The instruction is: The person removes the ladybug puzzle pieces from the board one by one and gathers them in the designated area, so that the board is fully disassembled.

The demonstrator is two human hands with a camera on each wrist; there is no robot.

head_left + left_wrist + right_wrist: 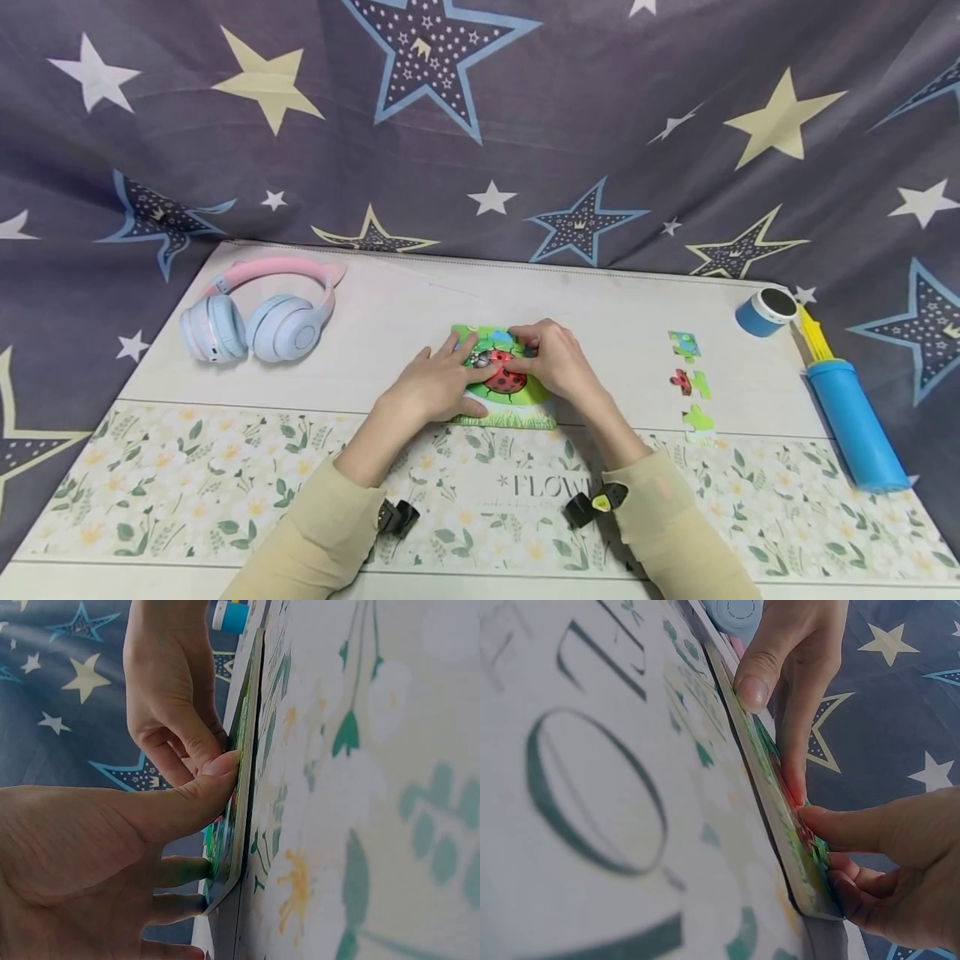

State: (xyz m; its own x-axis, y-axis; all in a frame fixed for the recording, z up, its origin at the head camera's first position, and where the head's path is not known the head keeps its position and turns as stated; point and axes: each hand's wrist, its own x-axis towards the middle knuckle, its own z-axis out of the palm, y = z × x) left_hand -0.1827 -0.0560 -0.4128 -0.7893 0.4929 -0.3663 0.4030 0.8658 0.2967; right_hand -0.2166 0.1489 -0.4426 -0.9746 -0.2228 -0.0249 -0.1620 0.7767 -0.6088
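A ladybug jigsaw puzzle lies on the table between both hands, a red spotted ladybug on green at its middle. The left hand spreads its fingers over the puzzle's left side; its index fingertip touches the ladybug and its thumb is at the lower left edge. From the upper right, the right hand pinches a puzzle piece at the board's right side between thumb and bent fingers. Those fingers hide most of this piece. In the left wrist view, the puzzle board appears nearly edge-on.
Loose puzzle pieces lie in a column to the right, among them a blue-green one, a red one and a green one. Pink-and-blue headphones rest at left. A blue jar-like cylinder and a blue pump-like tube are at right.
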